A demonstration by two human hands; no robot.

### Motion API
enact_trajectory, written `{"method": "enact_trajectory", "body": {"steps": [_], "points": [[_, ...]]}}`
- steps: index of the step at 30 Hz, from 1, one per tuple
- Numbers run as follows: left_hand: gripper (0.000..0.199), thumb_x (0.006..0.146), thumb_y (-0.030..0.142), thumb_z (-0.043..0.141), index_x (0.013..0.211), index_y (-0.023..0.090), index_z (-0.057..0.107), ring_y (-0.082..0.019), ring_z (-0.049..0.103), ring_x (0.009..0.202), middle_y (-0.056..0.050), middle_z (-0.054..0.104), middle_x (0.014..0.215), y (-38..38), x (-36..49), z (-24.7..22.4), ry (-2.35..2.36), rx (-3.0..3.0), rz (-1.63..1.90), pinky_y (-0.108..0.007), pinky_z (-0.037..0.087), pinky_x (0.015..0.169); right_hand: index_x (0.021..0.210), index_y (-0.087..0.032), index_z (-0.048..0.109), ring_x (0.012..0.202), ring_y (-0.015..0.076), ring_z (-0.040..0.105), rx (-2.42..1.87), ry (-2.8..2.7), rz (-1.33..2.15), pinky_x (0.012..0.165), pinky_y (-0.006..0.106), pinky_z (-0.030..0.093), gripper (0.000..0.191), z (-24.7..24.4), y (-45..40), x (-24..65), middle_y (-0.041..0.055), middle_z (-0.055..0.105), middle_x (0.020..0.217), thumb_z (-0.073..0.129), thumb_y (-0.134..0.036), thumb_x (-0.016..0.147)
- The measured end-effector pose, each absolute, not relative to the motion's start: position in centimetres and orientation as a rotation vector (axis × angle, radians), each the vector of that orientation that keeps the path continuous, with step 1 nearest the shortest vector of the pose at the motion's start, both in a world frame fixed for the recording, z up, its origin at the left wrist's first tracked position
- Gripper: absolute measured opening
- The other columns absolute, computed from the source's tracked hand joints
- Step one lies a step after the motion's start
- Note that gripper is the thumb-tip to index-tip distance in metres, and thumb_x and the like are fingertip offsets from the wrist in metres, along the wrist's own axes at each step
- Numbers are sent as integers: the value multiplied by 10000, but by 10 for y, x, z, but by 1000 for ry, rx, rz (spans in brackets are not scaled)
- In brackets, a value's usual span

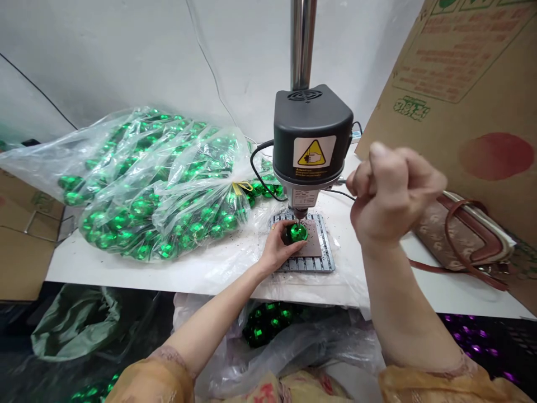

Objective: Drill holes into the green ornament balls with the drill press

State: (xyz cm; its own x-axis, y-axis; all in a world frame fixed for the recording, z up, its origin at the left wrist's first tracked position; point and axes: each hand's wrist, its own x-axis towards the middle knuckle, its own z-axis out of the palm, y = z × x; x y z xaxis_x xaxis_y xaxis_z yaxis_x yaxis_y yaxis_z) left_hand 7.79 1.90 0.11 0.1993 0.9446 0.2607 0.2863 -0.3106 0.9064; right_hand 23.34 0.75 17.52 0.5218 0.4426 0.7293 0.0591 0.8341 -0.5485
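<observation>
A black bench drill (312, 134) with a yellow warning label stands on a steel column. Under its chuck, my left hand (280, 245) holds a shiny green faceted ball (298, 232) on a brown pad (312, 246) over the slotted metal base (328, 260). The drill bit meets the top of the ball, or nearly so; the exact contact is too small to tell. My right hand (390, 193) is raised to the right of the drill head, its fingers closed round the feed lever (342, 181), whose end is hidden in the fist.
Left of the drill lies a large clear bag of green balls (168, 190). At the right are a patterned handbag (461, 235) and a tall cardboard box (470, 101). More green balls (268, 324) sit in plastic below the white table's edge (146, 280). Dark bits litter the base.
</observation>
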Motion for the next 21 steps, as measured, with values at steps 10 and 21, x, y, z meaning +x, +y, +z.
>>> {"method": "enact_trajectory", "body": {"steps": [10,21], "points": [[510,755,519,740,1132,209,593,-233,647,909,-58,666,1030,-97,6,45,981,2211,62,-316,504,774,533,-233,320,362,27,315,-612,-1112,171,392,220,267,421,190,19,241,-75,345,422,557,-202,880],[609,812,642,610,1197,172,654,-306,668,952,-132,710,1011,-145,31,-28,962,2011,-335,-375,518,823,558,-253,322,406,2,383,-656,-1189,188,439,173,312,386,195,9,242,-60,355,497,494,-257,903]]}}
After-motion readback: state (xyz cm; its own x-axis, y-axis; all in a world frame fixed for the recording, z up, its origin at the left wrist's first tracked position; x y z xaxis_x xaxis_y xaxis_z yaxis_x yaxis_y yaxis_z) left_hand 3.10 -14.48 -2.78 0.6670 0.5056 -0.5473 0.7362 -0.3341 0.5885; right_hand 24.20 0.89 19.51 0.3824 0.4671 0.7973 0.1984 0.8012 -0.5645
